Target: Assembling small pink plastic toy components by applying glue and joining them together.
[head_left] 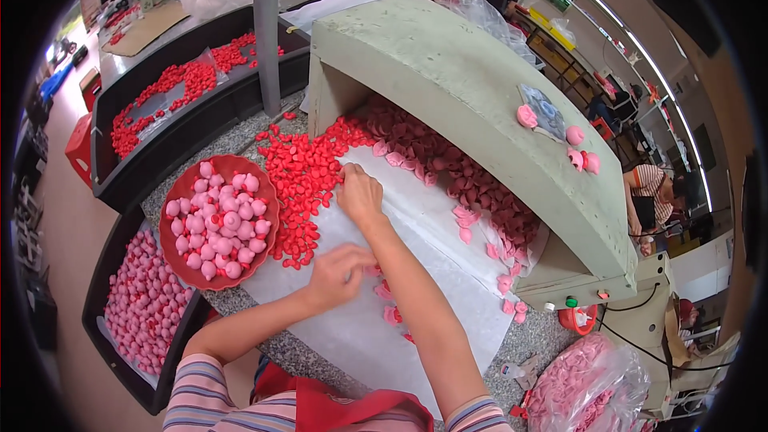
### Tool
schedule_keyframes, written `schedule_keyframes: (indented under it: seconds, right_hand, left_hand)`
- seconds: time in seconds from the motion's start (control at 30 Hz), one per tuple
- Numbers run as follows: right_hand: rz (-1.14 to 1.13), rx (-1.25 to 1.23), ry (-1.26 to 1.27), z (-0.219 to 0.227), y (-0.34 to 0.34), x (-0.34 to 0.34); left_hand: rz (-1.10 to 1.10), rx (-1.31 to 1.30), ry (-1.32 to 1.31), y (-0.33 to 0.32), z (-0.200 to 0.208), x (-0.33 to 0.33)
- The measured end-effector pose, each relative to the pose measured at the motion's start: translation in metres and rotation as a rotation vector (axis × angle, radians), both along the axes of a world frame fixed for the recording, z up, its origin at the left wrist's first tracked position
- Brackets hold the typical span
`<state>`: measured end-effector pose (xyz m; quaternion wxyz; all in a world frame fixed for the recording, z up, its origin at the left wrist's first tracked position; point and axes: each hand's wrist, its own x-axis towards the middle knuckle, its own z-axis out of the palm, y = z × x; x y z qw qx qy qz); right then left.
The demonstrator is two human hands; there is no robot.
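My right hand is at the right edge of a heap of small red pieces, its fingers bent together. Whatever is between its fingertips is hidden. Nearer to me, my left hand hovers over the white sheet, smeared by motion, so its grip is unclear. Several pink pieces with red parts lie on the sheet between my forearms. Pink petal-like pieces fill the mouth of the pale green hood and trail down its right side. Left of the heap, a red scalloped bowl holds round pink pieces with red bits.
A black tray of red pieces stands at back left behind a grey post. Lower left, another black bin holds pink pieces. At right are a plastic bag of pink pieces and a small red cup. People work farther back.
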<state>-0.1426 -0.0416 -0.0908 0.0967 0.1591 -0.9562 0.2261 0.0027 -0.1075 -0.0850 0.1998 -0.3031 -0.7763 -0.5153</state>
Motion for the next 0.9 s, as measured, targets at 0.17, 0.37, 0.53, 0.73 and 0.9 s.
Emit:
schedule_keyframes:
  seconds: [0.17,0.37,0.53,0.73,0.9]
  right_hand:
    - [-0.098,-0.321,0.005,0.010,0.041,0.017]
    - [-0.425,-1.117,-0.435,0.016,0.144,0.080]
    - [-0.474,-1.474,-0.479,0.033,0.184,0.160]
    - [-0.296,-1.518,-0.415,0.048,0.189,0.190]
    - [-0.229,-1.405,-0.310,0.077,0.177,0.194]
  left_hand:
    - [0.377,0.394,-0.094,0.021,0.037,-0.077]
    - [0.350,0.039,-0.182,0.090,-0.006,-0.169]
    - [0.645,-0.247,-0.011,0.127,-0.016,-0.165]
    - [-0.278,0.367,-0.622,0.107,0.012,-0.107]
    - [-0.670,0.600,-1.260,0.069,0.050,-0.026]
